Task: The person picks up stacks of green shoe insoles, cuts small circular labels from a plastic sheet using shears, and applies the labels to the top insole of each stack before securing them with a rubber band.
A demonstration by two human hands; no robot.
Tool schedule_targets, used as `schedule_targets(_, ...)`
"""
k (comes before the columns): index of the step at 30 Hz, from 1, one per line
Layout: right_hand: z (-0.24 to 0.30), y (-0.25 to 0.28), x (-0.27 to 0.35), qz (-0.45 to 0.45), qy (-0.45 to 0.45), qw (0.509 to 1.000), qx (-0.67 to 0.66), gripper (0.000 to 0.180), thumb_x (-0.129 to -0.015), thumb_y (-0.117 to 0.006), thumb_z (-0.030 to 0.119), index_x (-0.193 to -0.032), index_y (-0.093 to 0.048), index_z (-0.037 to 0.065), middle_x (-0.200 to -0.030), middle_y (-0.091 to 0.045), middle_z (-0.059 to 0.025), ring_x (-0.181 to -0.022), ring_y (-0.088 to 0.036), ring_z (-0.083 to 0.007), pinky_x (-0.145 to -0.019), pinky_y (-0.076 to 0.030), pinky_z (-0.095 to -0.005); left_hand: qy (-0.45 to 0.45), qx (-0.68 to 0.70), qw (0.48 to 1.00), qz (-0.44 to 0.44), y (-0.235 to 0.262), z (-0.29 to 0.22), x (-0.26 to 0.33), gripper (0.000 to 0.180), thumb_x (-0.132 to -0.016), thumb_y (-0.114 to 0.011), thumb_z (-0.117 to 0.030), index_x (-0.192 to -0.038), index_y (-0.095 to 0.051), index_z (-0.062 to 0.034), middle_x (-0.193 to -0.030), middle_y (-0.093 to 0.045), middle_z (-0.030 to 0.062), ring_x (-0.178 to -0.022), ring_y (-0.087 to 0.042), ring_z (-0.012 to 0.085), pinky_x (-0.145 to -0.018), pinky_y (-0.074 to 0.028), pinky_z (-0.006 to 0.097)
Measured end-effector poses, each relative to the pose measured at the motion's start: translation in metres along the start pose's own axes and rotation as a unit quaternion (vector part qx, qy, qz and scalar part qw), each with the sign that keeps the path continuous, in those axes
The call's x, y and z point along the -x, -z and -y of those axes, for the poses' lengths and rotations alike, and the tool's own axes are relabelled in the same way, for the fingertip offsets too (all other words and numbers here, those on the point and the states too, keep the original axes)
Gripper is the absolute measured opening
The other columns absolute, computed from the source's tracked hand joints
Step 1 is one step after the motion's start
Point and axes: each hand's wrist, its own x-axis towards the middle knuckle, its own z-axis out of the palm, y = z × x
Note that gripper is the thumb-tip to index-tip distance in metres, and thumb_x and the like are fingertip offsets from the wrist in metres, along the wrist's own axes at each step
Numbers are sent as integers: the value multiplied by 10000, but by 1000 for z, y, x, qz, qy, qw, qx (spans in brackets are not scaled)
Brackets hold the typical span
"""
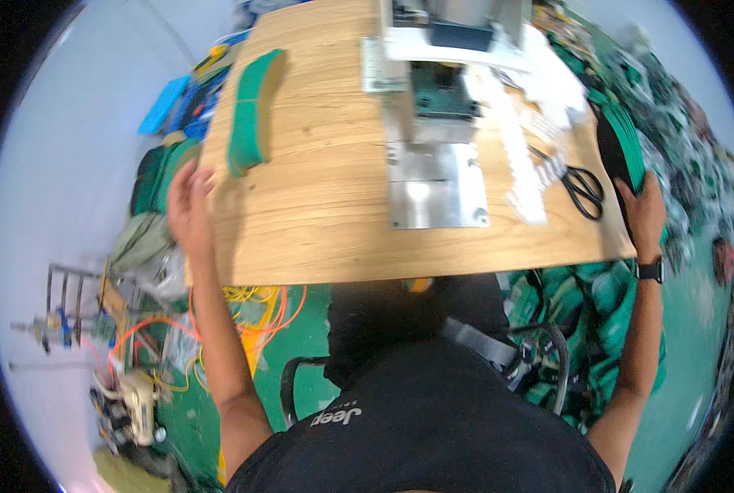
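Observation:
My left hand is at the table's left edge, fingers loosely bent and apart, with nothing visible in it. Just beyond its fingertips is a bundle of green curved pieces; whether they touch is hard to tell. At the right edge, my right hand grips the near end of a stack of curved green-and-black pieces, its fingers partly hidden. Another green curved stack, banded around its middle, lies at the table's far left. A bench-top press-like machine with a metal base plate stands between my hands.
Black-handled scissors and white strips lie on the wooden table, right of the machine. Heaps of bagged green material fill the right side. Orange hoses and a cream-coloured machine are on the floor at left.

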Motion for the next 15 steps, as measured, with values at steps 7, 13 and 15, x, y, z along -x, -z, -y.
schedule_targets(7,8,-9,7,172,16,971,-167,518,-778,-717,296,-1115,-547,-60,-970,-635,-230,-892,-620,-348,-753,-478,-382,-14,-61,996,56,-12,17,-44,332,-883,-594,-161,-1181,-550,-21,-1061,-634,103,-1008,-592,176,-863,-452,290)
schedule_targets(13,2,19,-18,133,-73,923,-352,580,-765,-735,353,-1078,-555,-101,-865,-652,-118,-688,-612,-133,-610,-483,-279,-36,-254,965,55,-18,66,-113,411,-852,-602,-312,-1139,-602,-19,-1158,-601,150,-1078,-565,251,-924,-426,350)
schedule_targets(15,2,27,-39,137,-119,894,-409,593,-766,-730,376,-1076,-556,-99,-851,-648,-109,-656,-609,-128,-592,-479,-264,-35,-281,956,72,-27,91,-143,525,-811,-627,-396,-1147,-593,6,-1156,-588,196,-1075,-559,291,-927,-423,371)
